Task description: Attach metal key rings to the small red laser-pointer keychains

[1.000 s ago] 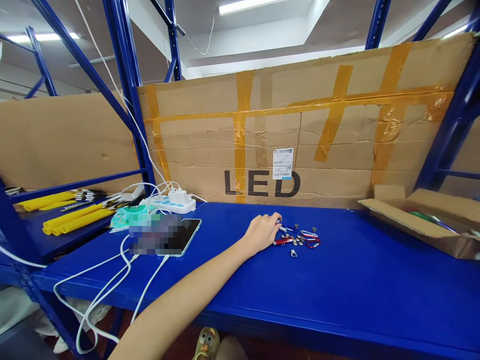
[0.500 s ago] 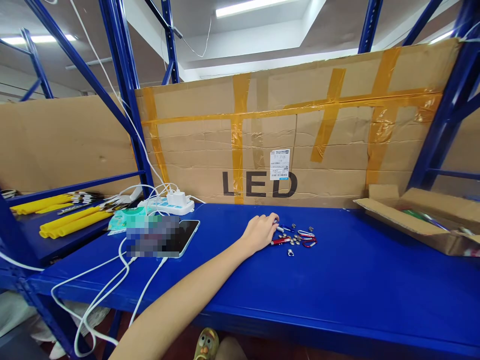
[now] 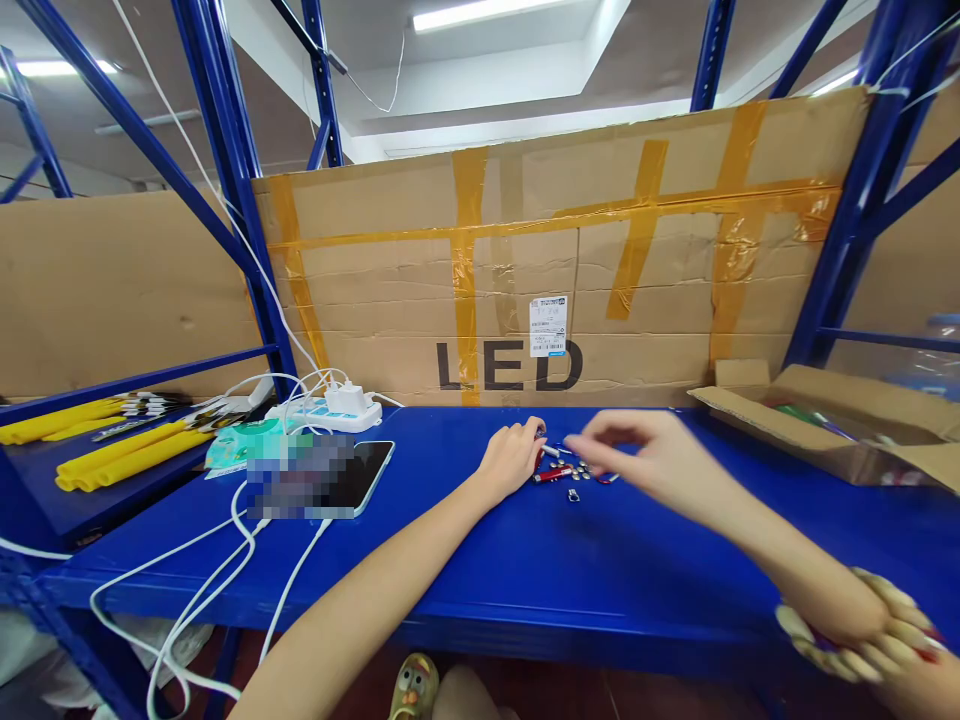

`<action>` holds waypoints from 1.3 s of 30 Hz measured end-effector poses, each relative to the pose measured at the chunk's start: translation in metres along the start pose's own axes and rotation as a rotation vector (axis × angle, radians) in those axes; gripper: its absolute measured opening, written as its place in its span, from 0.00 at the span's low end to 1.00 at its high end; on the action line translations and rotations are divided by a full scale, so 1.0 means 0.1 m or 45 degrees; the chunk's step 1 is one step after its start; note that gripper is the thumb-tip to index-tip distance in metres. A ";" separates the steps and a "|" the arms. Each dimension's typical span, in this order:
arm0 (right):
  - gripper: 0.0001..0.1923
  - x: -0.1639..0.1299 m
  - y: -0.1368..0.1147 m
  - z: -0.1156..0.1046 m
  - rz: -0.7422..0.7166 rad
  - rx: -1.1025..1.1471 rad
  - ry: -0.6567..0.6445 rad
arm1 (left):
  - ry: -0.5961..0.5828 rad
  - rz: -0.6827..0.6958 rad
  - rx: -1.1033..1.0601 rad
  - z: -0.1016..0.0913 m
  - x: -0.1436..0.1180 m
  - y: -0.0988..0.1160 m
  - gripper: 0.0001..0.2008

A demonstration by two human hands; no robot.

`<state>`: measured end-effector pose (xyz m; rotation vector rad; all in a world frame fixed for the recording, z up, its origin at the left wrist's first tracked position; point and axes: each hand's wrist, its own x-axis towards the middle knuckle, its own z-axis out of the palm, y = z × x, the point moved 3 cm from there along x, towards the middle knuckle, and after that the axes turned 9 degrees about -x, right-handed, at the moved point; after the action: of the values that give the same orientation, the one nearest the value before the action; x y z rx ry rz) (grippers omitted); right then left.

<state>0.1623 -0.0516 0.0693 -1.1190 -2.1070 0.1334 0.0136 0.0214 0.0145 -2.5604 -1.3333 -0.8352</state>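
Observation:
My left hand (image 3: 511,456) rests on the blue shelf at the left edge of a small pile of metal parts. Its fingers are curled closed at the tips, where something small and dark shows that I cannot make out. My right hand (image 3: 645,455) hovers over the right side of the pile, slightly blurred, thumb and fingers apart with nothing visible between them. In the pile are a red carabiner-like piece (image 3: 553,475), several small silver round pieces and a silver clip-like part (image 3: 573,495) nearer the front. The right hand hides much of the pile's right side.
Left of my arm lies a phone (image 3: 373,475) with white cables. Behind it sit a white power strip (image 3: 352,405) and a green packet (image 3: 244,445). An open cardboard box (image 3: 795,430) stands at right. A taped cardboard panel (image 3: 375,310) backs the blue shelf (image 3: 480,580).
My right hand has come in from the right and now hangs over the pile. The left hand stays at the pile's left edge. The view has shifted slightly to the right.

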 end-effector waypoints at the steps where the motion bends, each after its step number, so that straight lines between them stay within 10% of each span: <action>1: 0.16 0.02 0.02 0.06 -0.004 -0.038 -0.080 | 0.000 0.004 0.002 0.00 0.00 0.00 0.10; 7: 0.09 0.04 0.36 0.49 0.019 -0.271 -0.435 | 0.022 0.018 0.008 0.00 -0.01 0.01 0.09; 13: 0.03 0.21 0.41 0.50 0.013 -0.130 -0.445 | -0.002 -0.025 -0.107 -0.02 -0.01 0.01 0.10; 22: 0.15 0.82 0.54 0.59 0.075 0.285 -0.129 | -0.082 -0.239 -0.109 -0.05 -0.03 -0.05 0.10; 39: 0.15 0.62 0.64 0.59 0.118 0.371 0.139 | -0.078 -0.113 0.074 -0.03 0.00 0.00 0.11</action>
<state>0.1451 0.0484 0.0354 -1.0232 -1.8685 0.4011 0.0123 0.0201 0.0168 -2.5180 -1.4760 -0.7263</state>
